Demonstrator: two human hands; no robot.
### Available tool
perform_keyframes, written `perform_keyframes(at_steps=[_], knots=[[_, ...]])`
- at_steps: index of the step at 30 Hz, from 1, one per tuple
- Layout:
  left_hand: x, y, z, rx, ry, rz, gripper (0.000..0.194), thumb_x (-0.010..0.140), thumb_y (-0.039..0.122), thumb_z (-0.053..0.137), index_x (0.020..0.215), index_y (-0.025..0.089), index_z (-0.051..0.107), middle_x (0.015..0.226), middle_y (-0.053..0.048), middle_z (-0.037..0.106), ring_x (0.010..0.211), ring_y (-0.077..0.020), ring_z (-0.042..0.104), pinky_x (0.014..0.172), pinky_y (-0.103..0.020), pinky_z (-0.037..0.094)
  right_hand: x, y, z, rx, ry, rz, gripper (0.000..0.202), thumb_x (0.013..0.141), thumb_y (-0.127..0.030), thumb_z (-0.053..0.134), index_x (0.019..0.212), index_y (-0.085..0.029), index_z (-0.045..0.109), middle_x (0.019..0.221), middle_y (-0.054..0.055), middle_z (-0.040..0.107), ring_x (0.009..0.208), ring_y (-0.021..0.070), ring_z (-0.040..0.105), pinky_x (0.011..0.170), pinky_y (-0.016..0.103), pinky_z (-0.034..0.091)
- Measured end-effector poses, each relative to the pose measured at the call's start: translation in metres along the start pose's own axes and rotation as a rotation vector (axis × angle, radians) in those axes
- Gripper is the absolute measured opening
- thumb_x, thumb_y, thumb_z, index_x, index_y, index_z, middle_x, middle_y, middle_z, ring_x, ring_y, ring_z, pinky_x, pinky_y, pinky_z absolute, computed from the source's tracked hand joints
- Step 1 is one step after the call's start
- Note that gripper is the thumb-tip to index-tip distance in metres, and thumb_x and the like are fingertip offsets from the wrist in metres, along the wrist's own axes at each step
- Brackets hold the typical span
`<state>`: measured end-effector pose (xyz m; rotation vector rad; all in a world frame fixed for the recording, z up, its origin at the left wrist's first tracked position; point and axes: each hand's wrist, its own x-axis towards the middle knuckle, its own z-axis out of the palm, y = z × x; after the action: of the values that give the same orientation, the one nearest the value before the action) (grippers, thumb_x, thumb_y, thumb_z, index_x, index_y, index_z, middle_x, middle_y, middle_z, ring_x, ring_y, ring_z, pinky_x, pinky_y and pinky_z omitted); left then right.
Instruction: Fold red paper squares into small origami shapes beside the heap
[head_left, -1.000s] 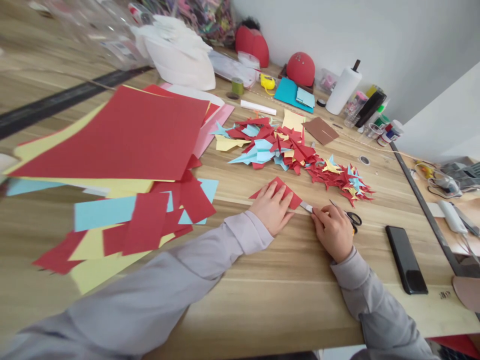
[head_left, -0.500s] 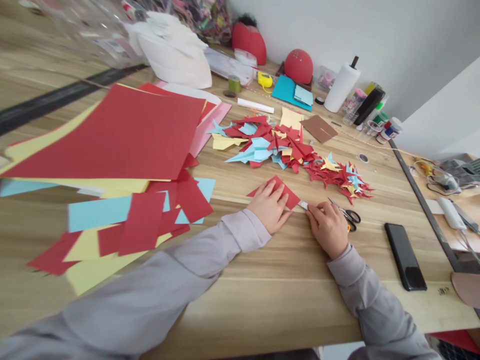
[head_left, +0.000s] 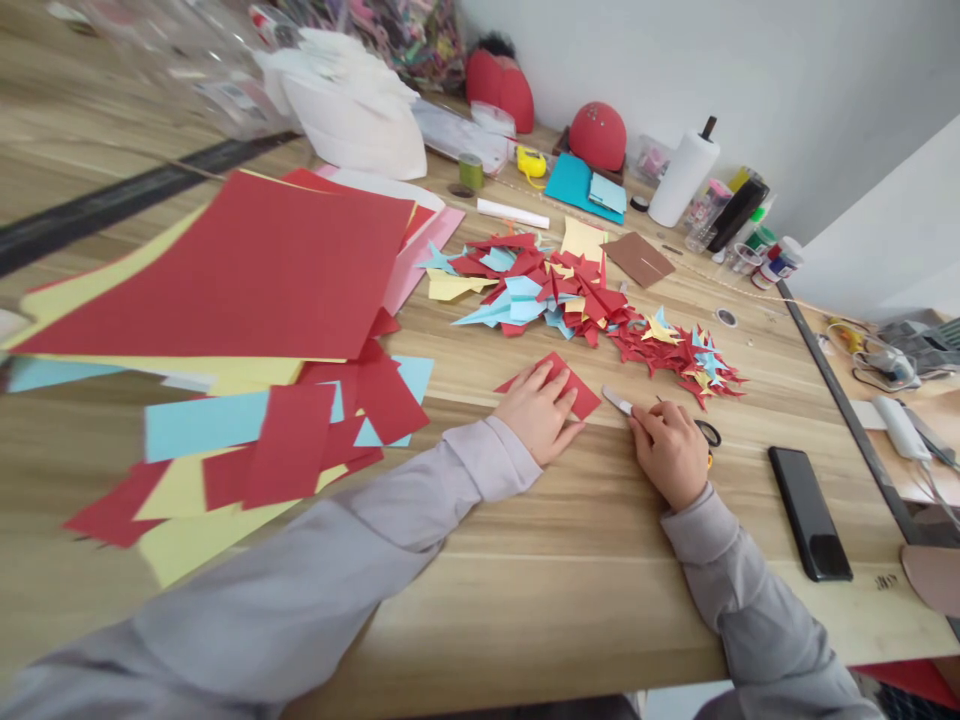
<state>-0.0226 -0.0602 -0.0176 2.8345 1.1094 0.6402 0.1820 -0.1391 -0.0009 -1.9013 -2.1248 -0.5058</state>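
Note:
My left hand (head_left: 537, 412) lies with its fingers spread on a small folded red paper (head_left: 583, 392), pressing it against the wooden table (head_left: 540, 590). To the right, my right hand (head_left: 671, 450) is closed round a small knife (head_left: 616, 400); its pale blade points up and left, apart from the paper's right corner. Black-handled scissors (head_left: 707, 434) lie partly hidden behind my right hand. Beyond both hands stretches a pile of folded red, blue and yellow paper pieces (head_left: 592, 300).
Large red sheets (head_left: 225, 270) and cut strips (head_left: 289, 445) cover the left side. A black phone (head_left: 810, 512) lies at the right. Along the back stand a white roll (head_left: 684, 178), a yellow tape measure (head_left: 531, 162) and several bottles.
My right hand has drawn back to the right with the knife, whose blade is now clear of the red paper. My left hand has stayed on the paper.

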Motion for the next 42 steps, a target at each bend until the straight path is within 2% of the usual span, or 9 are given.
perform_keyframes(at_steps=[6,11,16,21,25,36,42], knots=[[0.001,-0.005,0.004,-0.027,0.05,0.024,0.048,0.081,0.045,0.051,0.107,0.008,0.066,0.116,-0.017,0.062,0.115,-0.0353,0.049,0.096,-0.05,0.041,0.0,-0.003,0.0,0.022,0.01,-0.007,0.024,0.089,-0.031,0.048,0.099,-0.023,0.069,0.083,0.006,0.061,0.075,0.0164,0.051,0.065,0.027,0.036],[0.001,-0.007,0.007,-0.076,0.111,0.02,0.044,0.084,0.044,0.049,0.103,0.009,0.067,0.111,-0.017,0.065,0.113,-0.0333,0.052,0.093,-0.05,0.043,-0.001,-0.003,-0.003,0.075,0.088,0.03,0.024,0.088,-0.028,0.05,0.102,-0.021,0.068,0.084,0.007,0.063,0.077,0.0171,0.054,0.067,0.027,0.04],[0.004,-0.01,0.01,-0.114,0.161,-0.018,0.04,0.089,0.042,0.043,0.093,0.014,0.071,0.105,-0.012,0.069,0.109,-0.029,0.055,0.089,-0.047,0.046,-0.005,-0.002,-0.012,0.198,0.139,0.004,0.024,0.085,-0.026,0.052,0.102,-0.02,0.068,0.086,0.007,0.064,0.078,0.0171,0.057,0.071,0.028,0.044],[0.006,-0.012,0.01,-0.146,0.156,-0.058,0.038,0.091,0.038,0.04,0.09,0.018,0.073,0.101,-0.006,0.071,0.107,-0.0255,0.056,0.089,-0.043,0.046,-0.007,-0.008,-0.022,0.217,0.115,-0.04,0.021,0.084,-0.026,0.054,0.097,-0.02,0.069,0.084,0.006,0.065,0.074,0.0157,0.057,0.071,0.027,0.044],[0.007,-0.011,0.009,-0.146,0.147,-0.076,0.039,0.09,0.037,0.04,0.089,0.017,0.074,0.101,-0.006,0.071,0.106,-0.0259,0.056,0.089,-0.043,0.046,-0.006,-0.012,-0.026,0.156,0.093,-0.069,0.02,0.083,-0.026,0.055,0.095,-0.021,0.07,0.08,0.005,0.065,0.072,0.0147,0.056,0.067,0.025,0.041],[0.005,-0.01,0.01,-0.081,0.177,0.018,0.038,0.09,0.037,0.041,0.091,0.016,0.073,0.102,-0.008,0.07,0.106,-0.0262,0.056,0.089,-0.044,0.046,-0.007,-0.015,-0.032,0.036,0.049,-0.114,0.021,0.085,-0.028,0.052,0.097,-0.021,0.068,0.078,0.005,0.063,0.073,0.0163,0.053,0.067,0.027,0.037],[0.004,-0.008,0.008,-0.103,0.132,0.168,0.041,0.089,0.043,0.041,0.093,0.015,0.072,0.105,-0.011,0.069,0.106,-0.0264,0.056,0.089,-0.045,0.045,-0.007,-0.019,-0.03,-0.029,-0.001,-0.105,0.02,0.086,-0.028,0.051,0.093,-0.021,0.068,0.073,0.005,0.06,0.071,0.0164,0.05,0.065,0.028,0.035]])
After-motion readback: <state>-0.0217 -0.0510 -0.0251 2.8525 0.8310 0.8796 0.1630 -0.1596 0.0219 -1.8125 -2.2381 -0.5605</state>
